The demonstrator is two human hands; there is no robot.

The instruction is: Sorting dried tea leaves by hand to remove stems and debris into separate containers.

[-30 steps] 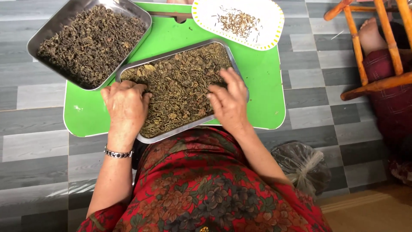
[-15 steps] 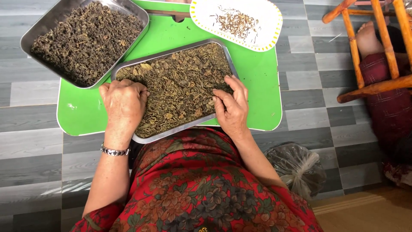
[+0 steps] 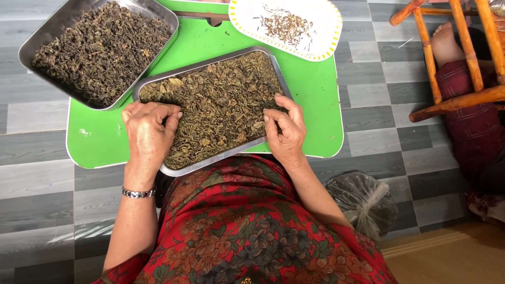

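A steel tray (image 3: 158, 84) full of dried, curled brown-green leaves (image 3: 221, 100) lies tilted on a green low table (image 3: 100, 142). My left hand (image 3: 150, 131) rests on the tray's near left corner, with its fingertips curled into the leaves and pinching them. At the near right edge of the tray, my right hand (image 3: 286, 131) also has its bent fingers and thumb closed on leaves. A metal bracelet (image 3: 138, 193) is on my left wrist.
A second steel tray (image 3: 31, 44) of darker leaves sits at the back left, overhanging the table. A white tray (image 3: 321, 31) with a few sorted stems is at the back. A tied plastic bag (image 3: 363, 202) lies on the tiled floor by my right side. At the right is a wooden chair (image 3: 457, 100), with another person's foot (image 3: 447, 42) beside it.
My right hand has drawn back from the middle right of the tray toward its near edge. My left hand's fingers have curled tighter into the leaves.
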